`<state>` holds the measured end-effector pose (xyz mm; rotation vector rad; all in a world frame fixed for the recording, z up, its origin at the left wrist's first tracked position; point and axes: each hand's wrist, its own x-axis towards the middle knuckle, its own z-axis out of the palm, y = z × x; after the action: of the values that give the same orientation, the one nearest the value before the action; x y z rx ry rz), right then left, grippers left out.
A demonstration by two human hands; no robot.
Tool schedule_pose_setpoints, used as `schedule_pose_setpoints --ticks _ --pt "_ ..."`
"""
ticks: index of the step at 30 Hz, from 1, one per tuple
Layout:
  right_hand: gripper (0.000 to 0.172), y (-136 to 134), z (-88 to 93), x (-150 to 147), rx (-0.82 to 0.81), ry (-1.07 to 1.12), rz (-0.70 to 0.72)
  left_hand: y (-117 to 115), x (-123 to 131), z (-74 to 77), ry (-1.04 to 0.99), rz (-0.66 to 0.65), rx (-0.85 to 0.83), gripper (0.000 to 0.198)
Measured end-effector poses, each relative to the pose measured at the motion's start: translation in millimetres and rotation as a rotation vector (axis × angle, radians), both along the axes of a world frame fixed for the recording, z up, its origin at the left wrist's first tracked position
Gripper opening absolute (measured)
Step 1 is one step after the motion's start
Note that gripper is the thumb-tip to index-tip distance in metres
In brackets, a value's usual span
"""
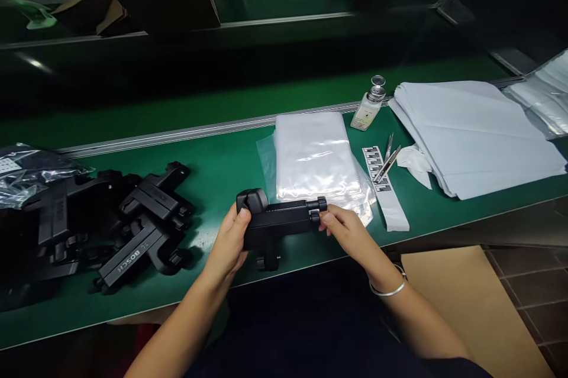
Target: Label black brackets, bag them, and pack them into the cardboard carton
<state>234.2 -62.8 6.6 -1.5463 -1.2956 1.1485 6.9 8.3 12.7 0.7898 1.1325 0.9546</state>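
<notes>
A black plastic clamp bracket [284, 221] is held level above the front edge of the green table. My left hand [231, 239] grips its left end, thumb on the near side, beside a rounded jaw. The fingers of my right hand [344, 227] are closed on the small knob at its right end. Just behind the bracket lies a stack of clear plastic bags [315, 153]. Several similar black brackets [137, 248], one lettered BOSCH, are heaped to the left.
A pump bottle [369, 107] stands near the back rail. Tweezers [387, 164] rest on a label strip [393, 209]. White foam sheets [479, 135] are stacked at right. A bagged item [38, 174] lies far left. Cardboard [465, 301] lies below the table on the right.
</notes>
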Motion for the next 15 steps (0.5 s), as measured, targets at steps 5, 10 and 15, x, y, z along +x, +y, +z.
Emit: schedule_pose_setpoints --ticks 5,10,15 --pt "0.027 0 -0.9 -8 -0.049 0.128 -0.087 -1 6 -5.1 -0.010 0.032 -0.020 0.060" --pt "0.024 0 -9.9 -4 -0.008 0.307 -0.082 0 11 -5.2 -0.042 0.013 -0.053 0.063" --pt "0.029 7 -24.3 -7 0.080 0.351 -0.203 2 12 -2.9 -0.055 -0.018 0.050 0.058"
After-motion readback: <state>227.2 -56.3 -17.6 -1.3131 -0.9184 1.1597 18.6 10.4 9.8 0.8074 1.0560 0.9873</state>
